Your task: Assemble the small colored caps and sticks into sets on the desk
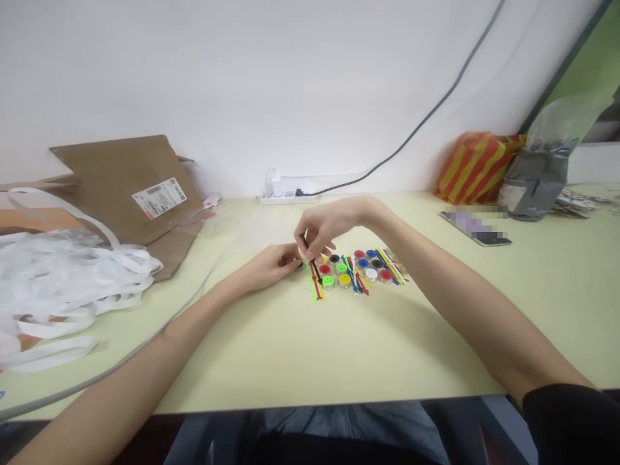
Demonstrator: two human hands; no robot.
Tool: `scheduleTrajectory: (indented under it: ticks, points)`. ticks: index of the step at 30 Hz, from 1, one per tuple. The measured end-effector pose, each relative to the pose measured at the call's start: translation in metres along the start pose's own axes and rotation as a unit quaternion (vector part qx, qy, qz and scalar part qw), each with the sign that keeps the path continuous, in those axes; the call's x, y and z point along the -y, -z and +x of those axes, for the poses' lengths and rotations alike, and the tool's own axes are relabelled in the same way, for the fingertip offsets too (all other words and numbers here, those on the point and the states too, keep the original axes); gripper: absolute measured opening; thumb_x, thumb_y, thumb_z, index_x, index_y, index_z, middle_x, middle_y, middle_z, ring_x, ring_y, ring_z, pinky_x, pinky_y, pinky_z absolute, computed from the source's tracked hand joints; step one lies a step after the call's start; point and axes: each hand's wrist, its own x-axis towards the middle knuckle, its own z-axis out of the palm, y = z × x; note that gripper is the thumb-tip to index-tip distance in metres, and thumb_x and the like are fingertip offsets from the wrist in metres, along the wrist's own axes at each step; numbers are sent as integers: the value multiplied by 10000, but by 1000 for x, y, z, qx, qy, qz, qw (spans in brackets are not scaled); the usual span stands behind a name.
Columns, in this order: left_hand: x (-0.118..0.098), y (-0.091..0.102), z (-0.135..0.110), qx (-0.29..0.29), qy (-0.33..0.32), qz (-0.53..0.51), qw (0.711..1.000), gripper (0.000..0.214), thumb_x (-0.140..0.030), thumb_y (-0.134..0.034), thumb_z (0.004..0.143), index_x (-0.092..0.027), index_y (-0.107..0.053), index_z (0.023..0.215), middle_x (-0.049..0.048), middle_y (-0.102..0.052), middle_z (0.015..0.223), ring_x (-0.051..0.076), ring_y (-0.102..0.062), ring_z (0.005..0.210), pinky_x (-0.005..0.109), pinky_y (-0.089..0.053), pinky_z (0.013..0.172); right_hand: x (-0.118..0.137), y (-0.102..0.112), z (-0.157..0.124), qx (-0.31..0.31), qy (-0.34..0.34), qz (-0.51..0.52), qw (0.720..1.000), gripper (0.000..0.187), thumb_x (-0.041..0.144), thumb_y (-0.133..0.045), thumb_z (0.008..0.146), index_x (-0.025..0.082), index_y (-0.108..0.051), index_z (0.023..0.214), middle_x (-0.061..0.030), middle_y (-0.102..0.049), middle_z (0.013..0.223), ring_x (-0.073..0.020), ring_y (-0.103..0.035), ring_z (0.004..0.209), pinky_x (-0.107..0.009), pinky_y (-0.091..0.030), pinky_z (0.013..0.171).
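My right hand [324,229] pinches a slim black plastic arrow [317,271], its tip slanting down to the right. Beneath it lie a red arrow [316,287] and green and yellow ones. Close by on the left, my left hand [276,265] rests on the table with fingers curled; a small dark bit shows at its fingertips, mostly hidden. Right of the arrows sit several round clear pieces with coloured tops, among them a green one [328,281], a yellow one [344,280] and a white one [371,274]. More coloured arrows [356,274] lie among them.
White ribbon strips [62,284] and an opened brown cardboard mailer [121,187] fill the left side. A grey cable [184,303] crosses near my left arm. At the back stands a power strip [285,199]. A phone [477,229] and a striped bag [472,168] lie right.
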Motion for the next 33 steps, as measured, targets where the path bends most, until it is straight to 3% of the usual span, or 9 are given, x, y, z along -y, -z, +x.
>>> scheduleTrajectory:
  ticks: [11, 20, 28, 33]
  points:
    - [-3, 4, 0, 2, -5, 64, 998, 293, -425, -424, 953, -202, -599, 1025, 14, -625, 830, 157, -524, 701, 271, -402, 647, -34, 3, 21, 6, -7, -9, 1000, 414, 448, -859, 641, 120, -745, 866, 18, -673, 715, -91, -503, 611, -265, -373, 588]
    - [-2, 4, 0, 10, -1, 71, 997, 231, -393, -429, 954, -209, -564, 992, -5, -605, 824, 149, -516, 698, 259, -394, 645, -38, 0, 26, 12, -3, -9, 1000, 456, 492, -856, 647, 118, -742, 882, 26, -619, 664, -82, -435, 592, -261, -295, 548]
    - [-3, 5, 1, 10, -8, 76, 997, 269, -409, -420, 958, -209, -583, 1033, -3, -612, 830, 146, -508, 689, 259, -393, 646, -42, -1, 28, 16, -25, -19, 999, 446, 485, -859, 637, 130, -723, 870, 20, -611, 696, -96, -471, 640, -254, -310, 551]
    - [-3, 6, 1, 17, 1, 72, 997, 291, -419, -409, 958, -215, -591, 1056, 6, -630, 855, 158, -535, 712, 266, -400, 653, -41, -2, 30, 3, -36, -62, 997, 375, 455, -805, 713, 134, -718, 886, 10, -623, 738, -107, -500, 672, -252, -350, 574]
